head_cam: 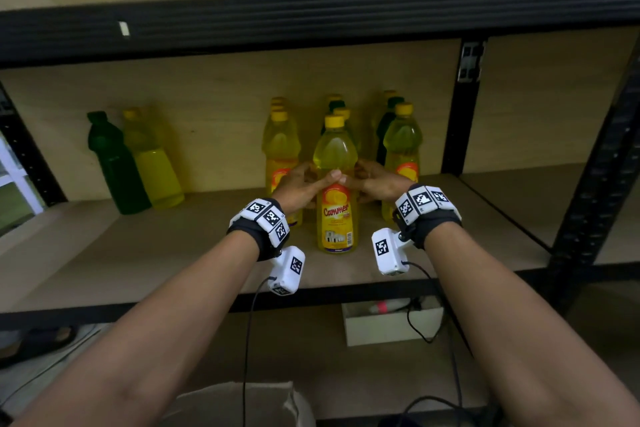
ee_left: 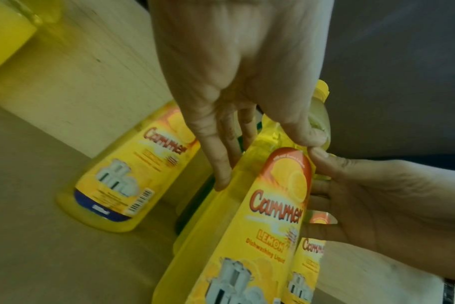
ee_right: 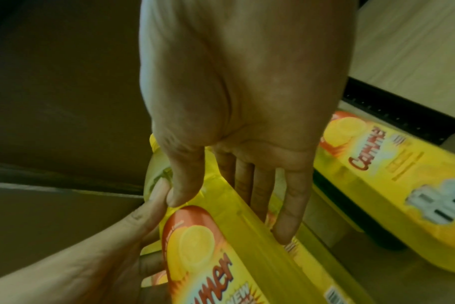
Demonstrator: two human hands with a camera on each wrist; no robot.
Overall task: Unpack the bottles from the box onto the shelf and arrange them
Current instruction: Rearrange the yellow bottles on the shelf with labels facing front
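Front yellow bottle (head_cam: 335, 184) upright on shelf (head_cam: 138, 253), ahead of three rows of bottles (head_cam: 281, 146). Left hand (head_cam: 300, 185) and right hand (head_cam: 375, 180) cup its waist from both sides, fingers wrapped round, thumbs meeting in front. Risk, as judgement: pushing it back too hard knocks close-packed rows behind; uneven release tips tall narrow body.

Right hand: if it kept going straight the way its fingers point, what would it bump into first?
Probably the yellow bottle behind the front bottle it holds. The right hand points toward the back of the shelf, where more bottles stand; depth is hard to judge.
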